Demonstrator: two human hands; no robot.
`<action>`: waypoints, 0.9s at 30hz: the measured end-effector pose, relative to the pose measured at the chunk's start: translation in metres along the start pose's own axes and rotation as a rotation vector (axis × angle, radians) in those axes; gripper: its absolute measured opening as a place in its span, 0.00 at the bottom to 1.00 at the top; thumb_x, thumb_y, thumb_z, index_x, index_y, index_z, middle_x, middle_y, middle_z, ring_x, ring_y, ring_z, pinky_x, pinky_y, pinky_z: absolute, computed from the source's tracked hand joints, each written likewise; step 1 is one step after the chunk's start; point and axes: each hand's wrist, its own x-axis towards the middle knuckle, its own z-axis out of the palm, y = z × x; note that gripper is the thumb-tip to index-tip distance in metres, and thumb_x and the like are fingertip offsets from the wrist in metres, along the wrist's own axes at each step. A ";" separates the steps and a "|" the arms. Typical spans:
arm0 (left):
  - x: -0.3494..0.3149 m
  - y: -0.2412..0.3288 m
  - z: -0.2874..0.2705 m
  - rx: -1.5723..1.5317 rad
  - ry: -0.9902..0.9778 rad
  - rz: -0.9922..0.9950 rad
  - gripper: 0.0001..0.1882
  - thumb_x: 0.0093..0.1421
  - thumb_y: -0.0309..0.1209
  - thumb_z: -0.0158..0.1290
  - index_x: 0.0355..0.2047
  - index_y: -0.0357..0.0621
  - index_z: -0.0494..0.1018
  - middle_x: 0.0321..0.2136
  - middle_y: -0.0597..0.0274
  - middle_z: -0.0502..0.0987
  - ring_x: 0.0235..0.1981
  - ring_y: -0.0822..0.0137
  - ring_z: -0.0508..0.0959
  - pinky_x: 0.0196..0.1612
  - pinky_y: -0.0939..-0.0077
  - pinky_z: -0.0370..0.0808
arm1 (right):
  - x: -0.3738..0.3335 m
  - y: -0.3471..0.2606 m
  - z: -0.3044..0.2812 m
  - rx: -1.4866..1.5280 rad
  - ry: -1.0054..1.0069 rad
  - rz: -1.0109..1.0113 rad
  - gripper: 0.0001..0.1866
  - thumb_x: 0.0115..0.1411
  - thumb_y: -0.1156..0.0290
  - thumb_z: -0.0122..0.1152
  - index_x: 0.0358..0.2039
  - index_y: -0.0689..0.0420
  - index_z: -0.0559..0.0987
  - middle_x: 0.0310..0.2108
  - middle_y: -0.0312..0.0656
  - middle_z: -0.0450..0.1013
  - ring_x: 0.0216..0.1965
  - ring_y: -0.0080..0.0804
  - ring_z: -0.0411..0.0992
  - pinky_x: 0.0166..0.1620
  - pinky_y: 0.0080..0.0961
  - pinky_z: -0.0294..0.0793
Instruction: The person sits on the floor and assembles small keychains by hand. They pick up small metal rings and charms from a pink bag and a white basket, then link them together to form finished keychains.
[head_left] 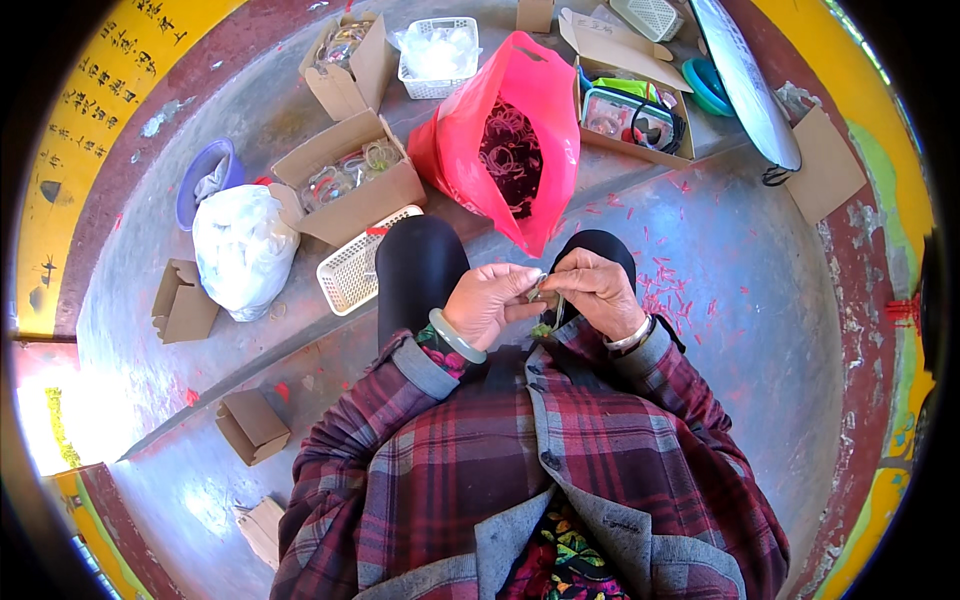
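Above my lap, my left hand [487,303] and my right hand [603,293] meet with fingertips pinched together. Between them they grip a small pale strand [538,287], too small to make out fully. A greenish piece [542,330] hangs just below the fingers; whether it joins the strand I cannot tell. A bracelet circles each wrist. Beyond my knees stands a pink plastic bag [460,130], its mouth wide and facing me, with many thin reddish loops [510,160] inside.
Left of the bag are a cardboard box of clear loops [395,195], a white basket [345,275] and a stuffed white bag [240,245]. A box of odds and ends [640,150] stands at the far right. Red scraps [665,290] litter the floor beside my right knee.
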 end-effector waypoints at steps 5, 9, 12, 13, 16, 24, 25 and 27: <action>0.002 -0.006 -0.004 0.143 0.116 0.053 0.10 0.60 0.28 0.48 0.36 0.31 0.71 0.31 0.54 0.77 0.33 0.65 0.78 0.37 0.75 0.78 | 0.008 -0.006 -0.009 -0.047 -0.181 0.047 0.15 0.50 0.87 0.49 0.35 0.58 0.80 0.31 0.38 0.70 0.35 0.26 0.69 0.39 0.20 0.68; 0.001 -0.003 -0.005 0.173 0.202 0.187 0.10 0.60 0.28 0.48 0.37 0.31 0.71 0.33 0.52 0.77 0.34 0.63 0.79 0.36 0.76 0.77 | 0.011 -0.009 -0.024 -0.007 -0.129 0.095 0.14 0.52 0.85 0.48 0.38 0.62 0.77 0.37 0.40 0.72 0.41 0.26 0.69 0.45 0.21 0.66; -0.001 0.001 0.002 0.206 0.241 0.265 0.10 0.60 0.28 0.48 0.37 0.32 0.71 0.33 0.54 0.77 0.35 0.63 0.78 0.37 0.74 0.78 | 0.011 -0.013 -0.016 0.323 0.089 0.302 0.10 0.56 0.81 0.52 0.39 0.63 0.76 0.38 0.38 0.72 0.40 0.22 0.68 0.45 0.19 0.66; -0.002 0.000 0.005 0.224 0.247 0.285 0.10 0.60 0.28 0.48 0.37 0.32 0.71 0.33 0.54 0.77 0.35 0.63 0.78 0.38 0.74 0.78 | 0.012 -0.011 -0.011 0.350 0.108 0.301 0.10 0.56 0.76 0.57 0.38 0.64 0.75 0.37 0.36 0.72 0.40 0.20 0.68 0.44 0.18 0.67; 0.000 -0.005 0.008 0.275 0.235 0.331 0.10 0.60 0.27 0.49 0.37 0.31 0.71 0.33 0.54 0.77 0.35 0.64 0.78 0.39 0.73 0.78 | 0.010 0.002 0.001 0.307 0.155 0.323 0.10 0.54 0.75 0.61 0.37 0.63 0.76 0.33 0.36 0.72 0.38 0.20 0.68 0.42 0.16 0.67; -0.001 -0.002 0.008 0.260 0.147 0.264 0.09 0.59 0.24 0.49 0.37 0.31 0.72 0.35 0.56 0.76 0.35 0.68 0.77 0.39 0.76 0.77 | 0.011 0.002 0.006 0.186 0.229 0.204 0.05 0.51 0.76 0.61 0.27 0.65 0.77 0.27 0.36 0.71 0.31 0.21 0.67 0.36 0.18 0.65; -0.001 -0.002 0.007 0.241 0.123 0.245 0.09 0.59 0.24 0.49 0.38 0.31 0.72 0.35 0.56 0.76 0.36 0.68 0.77 0.39 0.76 0.77 | 0.010 0.002 0.006 0.219 0.229 0.212 0.05 0.52 0.77 0.61 0.27 0.65 0.77 0.27 0.36 0.71 0.31 0.21 0.67 0.36 0.18 0.65; -0.001 -0.001 0.004 0.175 0.062 0.235 0.10 0.59 0.24 0.50 0.39 0.31 0.71 0.36 0.55 0.76 0.37 0.67 0.77 0.40 0.76 0.77 | 0.009 0.000 0.005 0.238 0.236 0.202 0.04 0.52 0.77 0.60 0.27 0.65 0.77 0.28 0.36 0.71 0.31 0.22 0.67 0.36 0.18 0.65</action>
